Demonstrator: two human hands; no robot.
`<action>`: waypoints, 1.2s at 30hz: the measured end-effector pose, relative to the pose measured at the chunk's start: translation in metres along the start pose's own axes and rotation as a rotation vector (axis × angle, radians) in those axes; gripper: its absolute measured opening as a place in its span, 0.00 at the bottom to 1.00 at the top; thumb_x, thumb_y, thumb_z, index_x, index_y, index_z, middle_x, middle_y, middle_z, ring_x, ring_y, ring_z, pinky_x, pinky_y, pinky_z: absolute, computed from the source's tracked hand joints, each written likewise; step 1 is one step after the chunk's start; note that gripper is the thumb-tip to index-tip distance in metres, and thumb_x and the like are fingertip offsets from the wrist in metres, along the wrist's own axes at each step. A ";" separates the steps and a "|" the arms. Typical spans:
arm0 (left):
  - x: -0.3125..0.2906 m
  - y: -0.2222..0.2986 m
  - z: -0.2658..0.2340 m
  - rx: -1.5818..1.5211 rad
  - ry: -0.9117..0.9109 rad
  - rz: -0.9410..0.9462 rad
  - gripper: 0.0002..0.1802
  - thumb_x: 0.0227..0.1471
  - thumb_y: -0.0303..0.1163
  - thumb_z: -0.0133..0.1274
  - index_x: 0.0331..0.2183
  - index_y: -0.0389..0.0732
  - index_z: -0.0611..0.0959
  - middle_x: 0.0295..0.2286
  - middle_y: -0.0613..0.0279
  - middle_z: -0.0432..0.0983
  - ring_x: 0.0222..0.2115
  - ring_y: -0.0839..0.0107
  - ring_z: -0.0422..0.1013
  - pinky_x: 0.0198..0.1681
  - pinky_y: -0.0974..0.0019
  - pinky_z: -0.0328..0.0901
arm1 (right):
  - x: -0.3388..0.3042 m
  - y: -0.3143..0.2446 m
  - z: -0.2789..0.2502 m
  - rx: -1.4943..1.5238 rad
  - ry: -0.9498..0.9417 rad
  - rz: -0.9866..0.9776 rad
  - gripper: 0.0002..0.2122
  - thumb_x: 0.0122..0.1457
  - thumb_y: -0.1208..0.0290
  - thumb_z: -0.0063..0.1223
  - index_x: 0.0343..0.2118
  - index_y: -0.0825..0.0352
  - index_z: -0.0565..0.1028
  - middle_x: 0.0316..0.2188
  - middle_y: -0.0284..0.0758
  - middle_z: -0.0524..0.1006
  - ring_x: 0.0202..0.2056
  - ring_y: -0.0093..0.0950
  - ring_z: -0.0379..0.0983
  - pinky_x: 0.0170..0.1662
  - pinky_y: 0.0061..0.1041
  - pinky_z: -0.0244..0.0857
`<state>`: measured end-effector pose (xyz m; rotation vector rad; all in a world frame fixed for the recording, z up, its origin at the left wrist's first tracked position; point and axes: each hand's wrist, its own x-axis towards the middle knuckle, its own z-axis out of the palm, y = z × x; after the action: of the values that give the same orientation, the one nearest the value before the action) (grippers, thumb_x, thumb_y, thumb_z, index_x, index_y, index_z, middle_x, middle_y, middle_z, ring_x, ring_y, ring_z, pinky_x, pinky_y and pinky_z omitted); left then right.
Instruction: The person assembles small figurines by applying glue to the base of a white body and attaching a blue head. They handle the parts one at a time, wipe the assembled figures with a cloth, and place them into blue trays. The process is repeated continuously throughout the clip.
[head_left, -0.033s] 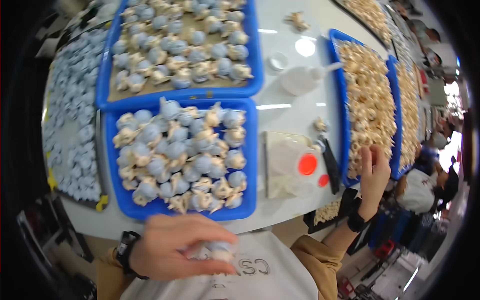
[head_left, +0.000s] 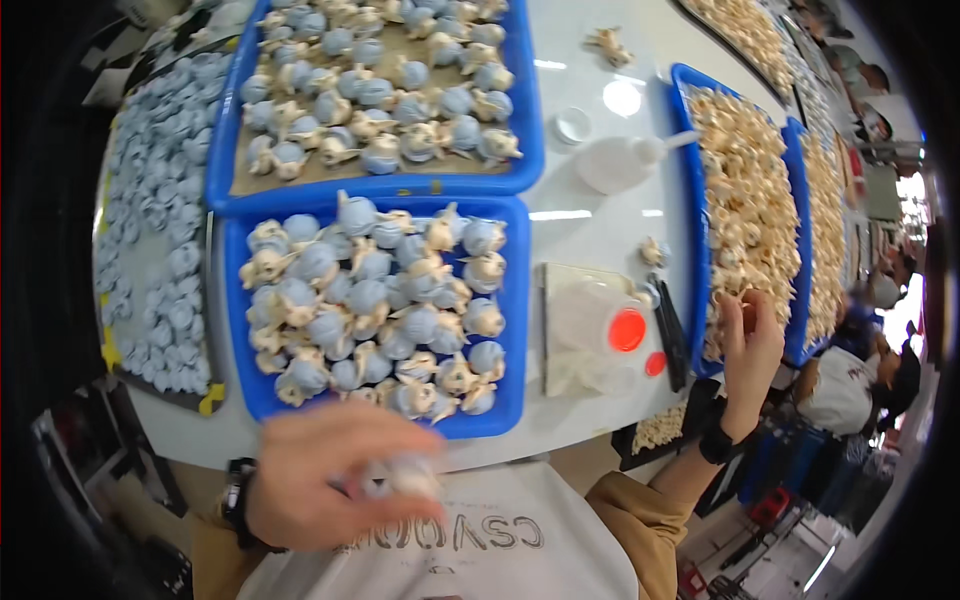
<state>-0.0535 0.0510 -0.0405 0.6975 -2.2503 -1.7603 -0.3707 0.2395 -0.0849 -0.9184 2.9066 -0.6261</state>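
My left hand [head_left: 335,475], blurred by motion, is curled in front of my apron, just below the nearer blue tray [head_left: 375,432]. Between its thumb and fingers sits a small blue-and-cream ball-shaped figure [head_left: 412,476], also blurred. That tray holds a heap of similar blue-and-cream pieces [head_left: 415,325]. Over to the right, my right hand [head_left: 752,338] reaches the near end of a long blue tray [head_left: 694,215] full of cream ring-like parts [head_left: 748,200]. Its fingertips are pinched together among the parts; what they hold, if anything, is too small to tell.
A second blue tray [head_left: 532,110] of figures lies farther back. Light-blue cap-like parts [head_left: 160,230] cover a dark-edged tray at left. Mid-table are a white squeeze bottle [head_left: 612,165], a clear container with a red disc [head_left: 626,330] and a black-handled tool [head_left: 670,340]. People sit far right.
The view has shifted slightly, so the trays appear a little farther right. My left hand has moved a little left and up with the figure; my right hand stays at the cream parts.
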 end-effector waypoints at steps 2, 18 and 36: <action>-0.006 -0.007 -0.015 0.287 0.322 -0.089 0.21 0.32 0.35 0.63 0.32 0.37 0.78 0.31 0.61 0.68 0.19 0.80 0.60 0.17 0.79 0.55 | -0.001 0.008 -0.002 -0.033 0.037 -0.128 0.08 0.51 0.70 0.52 0.30 0.70 0.70 0.15 0.30 0.67 0.16 0.17 0.63 0.19 0.17 0.55; 0.033 -0.006 0.026 -0.935 -1.065 -0.639 0.12 0.51 0.24 0.43 0.40 0.32 0.71 0.32 0.59 0.70 0.29 0.74 0.67 0.31 0.72 0.61 | -0.107 -0.107 -0.001 1.086 -0.145 -0.849 0.11 0.51 0.71 0.49 0.35 0.69 0.65 0.31 0.43 0.68 0.30 0.36 0.69 0.32 0.30 0.70; 0.022 -0.024 0.037 -0.706 -0.605 -0.101 0.13 0.46 0.25 0.51 0.37 0.35 0.74 0.25 0.60 0.69 0.23 0.75 0.66 0.24 0.74 0.59 | -0.121 -0.122 0.039 0.885 0.114 -0.720 0.16 0.40 0.66 0.64 0.30 0.62 0.69 0.29 0.36 0.73 0.31 0.31 0.67 0.27 0.23 0.62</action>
<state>-0.0825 0.0677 -0.0761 0.1316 -1.6399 -2.8659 -0.1994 0.2020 -0.0846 -1.7063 1.8671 -1.8056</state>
